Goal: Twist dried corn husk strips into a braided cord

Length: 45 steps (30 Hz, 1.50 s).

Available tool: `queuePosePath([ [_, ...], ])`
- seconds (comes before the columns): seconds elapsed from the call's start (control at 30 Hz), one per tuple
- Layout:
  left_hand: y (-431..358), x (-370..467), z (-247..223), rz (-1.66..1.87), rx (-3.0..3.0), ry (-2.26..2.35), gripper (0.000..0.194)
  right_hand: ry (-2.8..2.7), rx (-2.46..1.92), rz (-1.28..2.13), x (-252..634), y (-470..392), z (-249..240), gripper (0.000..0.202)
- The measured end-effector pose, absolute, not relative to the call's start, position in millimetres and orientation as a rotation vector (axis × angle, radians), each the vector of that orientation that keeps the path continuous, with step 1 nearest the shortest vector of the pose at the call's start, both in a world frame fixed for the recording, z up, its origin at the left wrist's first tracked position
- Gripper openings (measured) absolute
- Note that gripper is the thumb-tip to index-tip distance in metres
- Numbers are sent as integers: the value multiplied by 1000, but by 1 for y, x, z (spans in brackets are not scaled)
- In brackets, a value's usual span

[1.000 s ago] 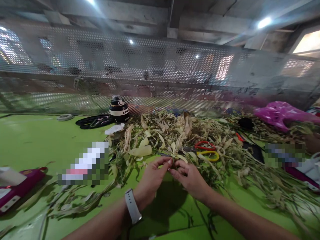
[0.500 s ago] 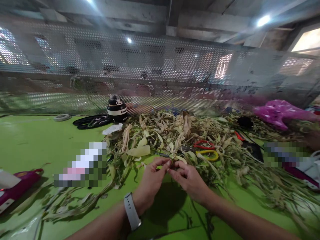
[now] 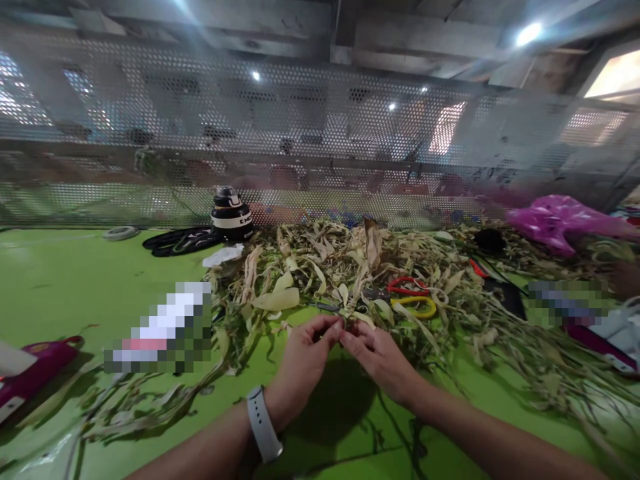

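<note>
A: How do the hands stand?

B: Both are narrow. The left hand (image 3: 303, 360) pinches with thumb and forefinger, and the right hand (image 3: 379, 357) does the same, their fingertips meeting or nearly so.

A: On what?

B: On the base of a sprig (image 3: 344, 294), it seems. Its pale leaves show just beyond the fingertips; the fingers cover the pinched part, so I can't tell how it lies there.

A: And around it?

B: A pile (image 3: 320, 257) of dry leaves spreads beyond both hands. The scissors (image 3: 413, 299), with red and yellow handles, lie near the right hand, beyond it and a little to its right.

A: What's on the left hand's side?

B: A white strap (image 3: 263, 427) around that wrist. The bottle (image 3: 231, 220) stands upright beyond the left hand and to its left; a magenta tool (image 3: 45, 360) lies well left of it.

A: And far right?

B: A pink bag (image 3: 550, 223), well beyond the right hand. Green table (image 3: 65, 273) shows under both forearms.
</note>
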<state>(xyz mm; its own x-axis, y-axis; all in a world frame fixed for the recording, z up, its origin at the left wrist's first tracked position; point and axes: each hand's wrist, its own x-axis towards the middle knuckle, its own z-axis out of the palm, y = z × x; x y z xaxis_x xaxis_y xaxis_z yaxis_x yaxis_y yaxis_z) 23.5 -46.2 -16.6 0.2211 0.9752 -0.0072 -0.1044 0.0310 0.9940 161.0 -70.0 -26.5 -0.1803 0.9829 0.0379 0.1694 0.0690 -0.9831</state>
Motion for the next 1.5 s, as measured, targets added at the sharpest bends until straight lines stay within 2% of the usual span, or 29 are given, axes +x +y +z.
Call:
queuePosePath([
  [0.1, -47, 24, -16, 1113, 1320, 1014, 15, -1408, -1112, 1255, 158, -66, -27, 36],
  [0.23, -49, 23, -11, 1165, 1523, 1064, 16, -1285, -986, 1265, 156, -62, -27, 30],
  [0.37, -50, 21, -11, 1140, 1659, 1094, 20, -1129, -1183, 1332, 160, -66, -28, 30],
  [0.43, -50, 21, -12, 1135, 1669, 1096, 20, -1117, -1228, 1336, 161, -68, -27, 30],
  [0.67, -51, 23, -14, 1213, 1714, 1097, 14, -1225, -947, 1311, 153, -66, -26, 30],
  [0.9, -54, 23, -12, 1189, 1736, 1094, 15, -1139, -1128, 1301, 158, -69, -28, 33],
  [1.17, -58, 24, -15, 1186, 1787, 1095, 14, -1198, -1014, 1275, 152, -69, -28, 30],
  [1.37, -54, 23, -16, 1154, 1751, 1096, 15, -1062, -1098, 1478, 158, -74, -26, 32],
  [1.5, -54, 22, -15, 1159, 1750, 1100, 16, -1117, -1138, 1472, 160, -78, -19, 32],
])
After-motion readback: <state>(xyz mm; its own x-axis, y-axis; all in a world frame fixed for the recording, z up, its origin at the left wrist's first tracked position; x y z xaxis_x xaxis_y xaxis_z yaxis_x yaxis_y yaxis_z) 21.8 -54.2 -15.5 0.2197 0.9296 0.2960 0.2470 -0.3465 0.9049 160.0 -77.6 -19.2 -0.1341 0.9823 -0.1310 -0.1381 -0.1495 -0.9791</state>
